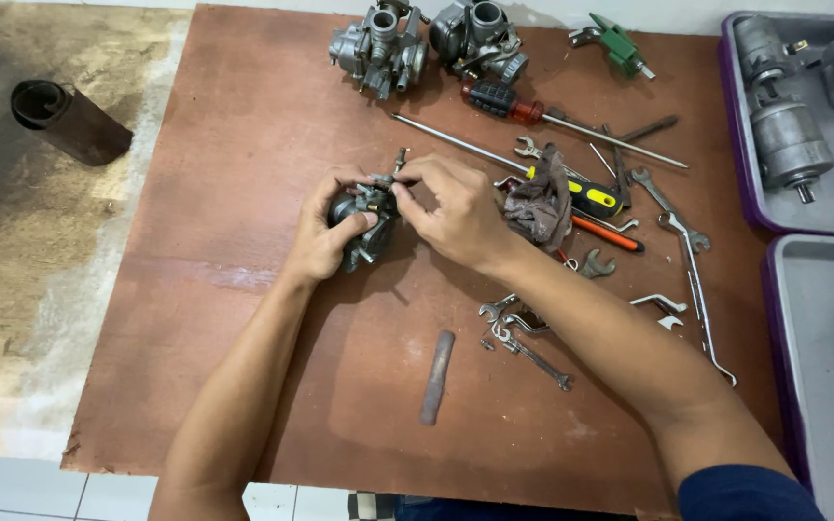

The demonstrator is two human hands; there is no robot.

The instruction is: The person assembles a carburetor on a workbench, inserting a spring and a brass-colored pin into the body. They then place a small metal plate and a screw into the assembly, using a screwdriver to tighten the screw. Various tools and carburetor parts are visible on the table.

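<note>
Both forearms reach in from 6 o'clock over a brown board [272, 289] on the floor. Left hand [325, 227] is wrapped around a small grey carburetor [367, 220], thumb pressing its front, holding it just above the board near centre. Right hand [456, 212] sits at 3 o'clock of the carburetor, fingertips pinched on a small part at its top; what exactly is pinched is too small to tell. Flat grey metal bar [437, 376] lies at 6 o'clock of the hands. Small wrenches [523, 342] lie scattered at 4 o'clock, partly under the right forearm. Dirty rag [541, 203] lies over a yellow-handled screwdriver [586, 198], just beside the right hand at 3 o'clock. Red-handled screwdriver [509, 101] and two more carburetors [427, 43] lie at 12 o'clock. Dark cylinder [69, 121] lies off the board at 10 o'clock. Purple-edged tray [803, 125] with grey motors sits at 2 o'clock.
</note>
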